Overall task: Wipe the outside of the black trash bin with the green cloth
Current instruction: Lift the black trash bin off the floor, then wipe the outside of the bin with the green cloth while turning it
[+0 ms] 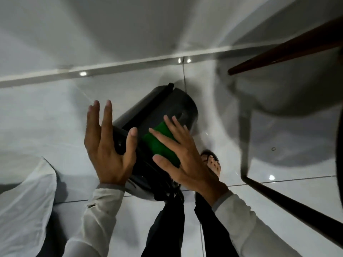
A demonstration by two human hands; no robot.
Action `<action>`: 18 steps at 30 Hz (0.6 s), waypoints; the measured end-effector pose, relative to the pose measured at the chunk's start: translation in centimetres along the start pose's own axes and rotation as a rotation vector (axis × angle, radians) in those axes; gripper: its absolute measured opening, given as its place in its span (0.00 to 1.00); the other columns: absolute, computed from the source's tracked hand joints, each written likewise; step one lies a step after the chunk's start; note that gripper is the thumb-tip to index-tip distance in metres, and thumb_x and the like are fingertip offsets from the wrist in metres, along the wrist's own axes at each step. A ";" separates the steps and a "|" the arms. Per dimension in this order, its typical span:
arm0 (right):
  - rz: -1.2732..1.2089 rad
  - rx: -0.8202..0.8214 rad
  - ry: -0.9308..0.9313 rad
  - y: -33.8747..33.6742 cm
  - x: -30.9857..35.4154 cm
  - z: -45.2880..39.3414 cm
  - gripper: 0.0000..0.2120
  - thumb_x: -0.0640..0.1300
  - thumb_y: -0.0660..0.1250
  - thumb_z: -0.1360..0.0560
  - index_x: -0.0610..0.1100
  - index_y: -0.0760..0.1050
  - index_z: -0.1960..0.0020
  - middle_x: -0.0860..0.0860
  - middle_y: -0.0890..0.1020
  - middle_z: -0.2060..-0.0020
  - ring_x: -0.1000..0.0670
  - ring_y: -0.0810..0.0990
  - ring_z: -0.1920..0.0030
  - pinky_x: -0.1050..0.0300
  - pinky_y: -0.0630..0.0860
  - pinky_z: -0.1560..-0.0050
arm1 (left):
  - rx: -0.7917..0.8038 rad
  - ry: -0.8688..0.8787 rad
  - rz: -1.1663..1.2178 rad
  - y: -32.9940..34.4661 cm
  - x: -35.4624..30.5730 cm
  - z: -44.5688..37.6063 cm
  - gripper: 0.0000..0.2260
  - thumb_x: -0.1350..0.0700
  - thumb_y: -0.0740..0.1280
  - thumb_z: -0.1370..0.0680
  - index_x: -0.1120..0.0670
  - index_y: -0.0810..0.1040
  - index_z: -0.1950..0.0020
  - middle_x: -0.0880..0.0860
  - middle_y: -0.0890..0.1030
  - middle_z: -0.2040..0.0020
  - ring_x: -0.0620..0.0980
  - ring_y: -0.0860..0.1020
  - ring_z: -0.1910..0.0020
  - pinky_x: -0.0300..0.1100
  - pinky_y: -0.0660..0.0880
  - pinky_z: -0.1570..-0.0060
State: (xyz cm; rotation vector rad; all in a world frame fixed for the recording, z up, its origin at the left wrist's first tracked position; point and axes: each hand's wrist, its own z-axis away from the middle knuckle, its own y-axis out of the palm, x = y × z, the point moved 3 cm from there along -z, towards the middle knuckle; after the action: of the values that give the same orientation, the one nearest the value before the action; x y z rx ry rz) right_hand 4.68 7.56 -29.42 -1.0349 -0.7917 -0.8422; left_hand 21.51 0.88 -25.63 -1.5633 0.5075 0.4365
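Observation:
The black trash bin (167,106) is tilted towards me over the white tiled floor, its lower end hidden behind my hands and legs. My left hand (109,147) steadies its left side, palm against the bin, thumb over the front and fingers spread upward. A green cloth (159,141) lies flat on the bin's upper side. My right hand (182,156) presses on that cloth with the fingers spread flat; part of the cloth is hidden under the palm.
A white plastic bag (24,206) lies on the floor at the lower left. A table's dark edge (289,204) and wooden leg (285,51) stand to the right. My sandalled foot (213,162) is beside the bin. A white skirting (111,64) runs along the wall behind.

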 end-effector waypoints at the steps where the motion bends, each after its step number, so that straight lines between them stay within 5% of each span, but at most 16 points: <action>1: 0.042 -0.015 -0.011 0.7 -0.6 -0.5 0.28 0.62 0.58 0.18 0.60 0.62 0.19 0.49 0.53 0.13 0.51 0.43 0.13 0.42 0.40 0.15 | -0.002 0.005 0.009 0.1 0.3 0.2 0.28 0.44 0.62 0.17 0.59 0.69 0.21 0.62 0.66 0.19 0.60 0.62 0.17 0.59 0.65 0.21; 6: 0.084 -0.197 0.246 -0.6 -5.7 -6.2 0.26 0.60 0.57 0.17 0.57 0.65 0.20 0.43 0.56 0.14 0.41 0.51 0.14 0.39 0.49 0.16 | 0.011 0.039 0.015 -0.2 1.4 1.0 0.24 0.50 0.62 0.17 0.62 0.73 0.25 0.67 0.66 0.21 0.64 0.64 0.19 0.64 0.68 0.25; 11: -0.169 -0.297 0.612 -4.1 -10.7 -11.5 0.27 0.55 0.61 0.15 0.50 0.64 0.18 0.42 0.60 0.16 0.41 0.56 0.15 0.46 0.54 0.15 | -0.040 0.105 -0.011 1.4 -0.6 -0.5 0.22 0.47 0.64 0.17 0.59 0.77 0.28 0.66 0.70 0.23 0.63 0.70 0.22 0.57 0.74 0.29; 15: -0.308 -0.248 0.463 -4.9 -6.6 -9.5 0.21 0.50 0.63 0.15 0.50 0.72 0.23 0.45 0.68 0.19 0.44 0.62 0.17 0.43 0.59 0.16 | -0.035 0.104 -0.021 2.2 -1.8 -1.2 0.25 0.44 0.61 0.16 0.59 0.76 0.27 0.62 0.69 0.21 0.67 0.75 0.27 0.62 0.75 0.33; 18: -0.233 -0.127 0.201 -2.4 -0.4 -3.9 0.22 0.57 0.58 0.17 0.61 0.71 0.24 0.57 0.64 0.17 0.55 0.52 0.15 0.47 0.53 0.17 | -0.001 0.139 -0.048 1.9 -1.8 -0.7 0.27 0.42 0.55 0.14 0.59 0.73 0.24 0.58 0.67 0.20 0.67 0.82 0.37 0.46 0.71 0.30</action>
State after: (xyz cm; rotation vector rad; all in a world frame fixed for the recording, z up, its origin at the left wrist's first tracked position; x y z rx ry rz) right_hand 3.02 3.37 -30.03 -0.9628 -0.7025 -1.1898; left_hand 18.92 0.19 -26.11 -1.6105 0.5755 0.2926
